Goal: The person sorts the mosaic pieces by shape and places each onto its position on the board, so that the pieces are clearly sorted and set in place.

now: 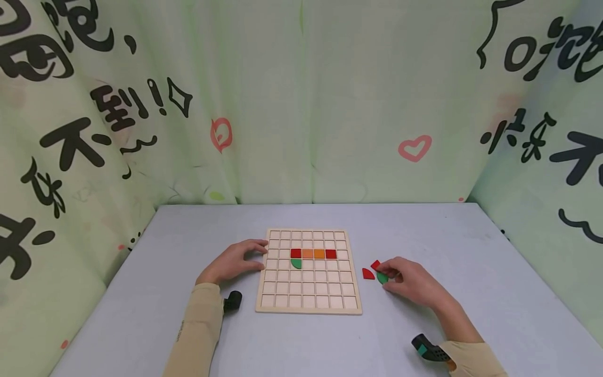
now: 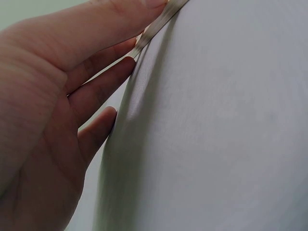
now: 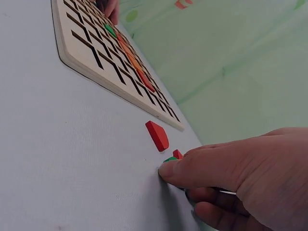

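A wooden grid board (image 1: 308,312) lies flat on the table. Its third row holds a red square (image 1: 296,253), two orange squares (image 1: 313,254) and another red square (image 1: 331,254); a green quarter-circle (image 1: 296,264) sits below the leftmost. My left hand (image 1: 233,263) has its fingertips and thumb along the board's left edge, fingers relaxed. To the right of the board, my right hand (image 1: 414,281) pinches a second green quarter-circle piece (image 1: 382,278) between thumb and fingers, low over the table. Beside it lie a red quarter-circle (image 3: 157,136) and a small red piece (image 1: 375,265), partly hidden in the right wrist view.
The table (image 1: 207,225) has a pale cloth top. Behind it and at both sides hangs a light green curtain (image 1: 353,104) with black lettering and red drawings. Each wrist wears a black camera, such as the one on the right (image 1: 430,350).
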The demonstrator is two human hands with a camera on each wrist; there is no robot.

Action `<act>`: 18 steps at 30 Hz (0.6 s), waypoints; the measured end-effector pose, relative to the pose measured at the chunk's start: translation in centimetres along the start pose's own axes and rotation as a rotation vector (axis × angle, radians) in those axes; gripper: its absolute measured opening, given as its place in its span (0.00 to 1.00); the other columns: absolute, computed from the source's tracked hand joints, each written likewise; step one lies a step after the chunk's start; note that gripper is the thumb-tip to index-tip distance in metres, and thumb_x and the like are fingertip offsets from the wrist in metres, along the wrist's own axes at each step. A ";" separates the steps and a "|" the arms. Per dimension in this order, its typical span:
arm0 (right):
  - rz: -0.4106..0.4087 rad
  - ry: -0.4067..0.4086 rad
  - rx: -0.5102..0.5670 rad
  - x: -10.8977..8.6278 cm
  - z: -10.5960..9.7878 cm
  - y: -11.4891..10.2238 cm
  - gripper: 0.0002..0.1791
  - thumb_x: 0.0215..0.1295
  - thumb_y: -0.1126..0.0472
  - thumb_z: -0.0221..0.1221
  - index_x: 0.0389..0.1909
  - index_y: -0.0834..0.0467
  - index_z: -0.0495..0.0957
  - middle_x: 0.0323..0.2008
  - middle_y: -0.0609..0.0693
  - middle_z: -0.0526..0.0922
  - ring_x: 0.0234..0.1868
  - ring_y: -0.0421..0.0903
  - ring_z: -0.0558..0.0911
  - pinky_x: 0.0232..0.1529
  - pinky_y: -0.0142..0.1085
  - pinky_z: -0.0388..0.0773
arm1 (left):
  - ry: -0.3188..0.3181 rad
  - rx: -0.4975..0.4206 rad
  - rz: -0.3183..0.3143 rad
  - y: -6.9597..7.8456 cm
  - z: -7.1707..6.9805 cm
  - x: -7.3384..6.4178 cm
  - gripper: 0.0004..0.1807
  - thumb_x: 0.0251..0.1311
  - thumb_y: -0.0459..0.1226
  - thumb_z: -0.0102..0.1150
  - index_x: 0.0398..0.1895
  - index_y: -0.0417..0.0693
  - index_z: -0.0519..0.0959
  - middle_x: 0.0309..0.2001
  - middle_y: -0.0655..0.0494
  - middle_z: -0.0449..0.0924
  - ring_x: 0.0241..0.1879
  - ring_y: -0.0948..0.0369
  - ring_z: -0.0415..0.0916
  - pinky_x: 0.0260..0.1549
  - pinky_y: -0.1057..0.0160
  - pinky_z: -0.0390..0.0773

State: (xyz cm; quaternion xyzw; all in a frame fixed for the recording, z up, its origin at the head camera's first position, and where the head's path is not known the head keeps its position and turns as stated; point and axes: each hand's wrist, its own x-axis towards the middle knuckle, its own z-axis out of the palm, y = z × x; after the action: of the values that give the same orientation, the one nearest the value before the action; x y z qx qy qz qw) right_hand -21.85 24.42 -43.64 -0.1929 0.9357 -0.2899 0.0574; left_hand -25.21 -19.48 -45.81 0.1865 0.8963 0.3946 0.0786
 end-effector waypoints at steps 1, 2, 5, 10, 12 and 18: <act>0.007 -0.002 -0.001 0.0 0.0 0.0 0.17 0.56 0.66 0.69 0.47 0.62 0.80 0.40 0.48 0.80 0.40 0.45 0.76 0.40 0.37 0.79 | 0.001 0.002 0.002 0.0 0.0 0.0 0.20 0.56 0.38 0.70 0.52 0.46 0.81 0.67 0.56 0.70 0.70 0.52 0.60 0.68 0.51 0.62; 0.015 -0.003 -0.003 0.0 0.0 0.0 0.17 0.56 0.66 0.69 0.47 0.62 0.80 0.40 0.48 0.80 0.40 0.45 0.76 0.40 0.38 0.79 | 0.000 0.004 0.004 0.0 0.0 0.0 0.20 0.56 0.38 0.70 0.51 0.46 0.81 0.67 0.55 0.70 0.70 0.52 0.60 0.68 0.51 0.62; 0.040 -0.009 -0.013 0.0 0.0 0.0 0.17 0.56 0.64 0.69 0.46 0.62 0.80 0.39 0.47 0.80 0.38 0.45 0.75 0.39 0.38 0.79 | 0.002 0.005 0.012 -0.1 0.0 0.0 0.19 0.56 0.39 0.71 0.51 0.46 0.81 0.67 0.55 0.70 0.70 0.52 0.61 0.68 0.51 0.62; 0.069 -0.006 -0.027 0.0 -0.1 0.1 0.17 0.55 0.62 0.70 0.44 0.63 0.80 0.35 0.47 0.78 0.36 0.44 0.74 0.37 0.37 0.78 | 0.004 0.007 0.020 -0.1 0.0 0.0 0.19 0.55 0.39 0.71 0.51 0.46 0.81 0.66 0.54 0.71 0.69 0.51 0.61 0.68 0.50 0.62; 0.068 -0.001 -0.029 0.0 0.0 0.1 0.17 0.55 0.62 0.70 0.44 0.63 0.80 0.35 0.47 0.78 0.36 0.44 0.74 0.37 0.35 0.78 | 0.002 0.002 0.010 -0.1 0.0 0.0 0.19 0.55 0.39 0.71 0.51 0.46 0.81 0.67 0.54 0.70 0.70 0.51 0.61 0.68 0.50 0.62; 0.029 0.007 -0.052 0.0 -0.1 0.3 0.14 0.57 0.65 0.68 0.45 0.62 0.83 0.37 0.46 0.80 0.35 0.42 0.75 0.36 0.33 0.78 | 0.005 0.003 -0.008 0.1 0.0 -0.1 0.19 0.55 0.38 0.71 0.51 0.47 0.81 0.67 0.55 0.70 0.70 0.52 0.60 0.68 0.50 0.62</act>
State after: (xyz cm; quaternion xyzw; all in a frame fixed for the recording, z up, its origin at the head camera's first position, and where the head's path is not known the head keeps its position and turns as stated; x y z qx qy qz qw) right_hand -21.98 24.70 -43.70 -0.1799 0.9458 -0.2652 0.0533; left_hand -25.14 -19.47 -45.76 0.1818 0.8978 0.3935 0.0776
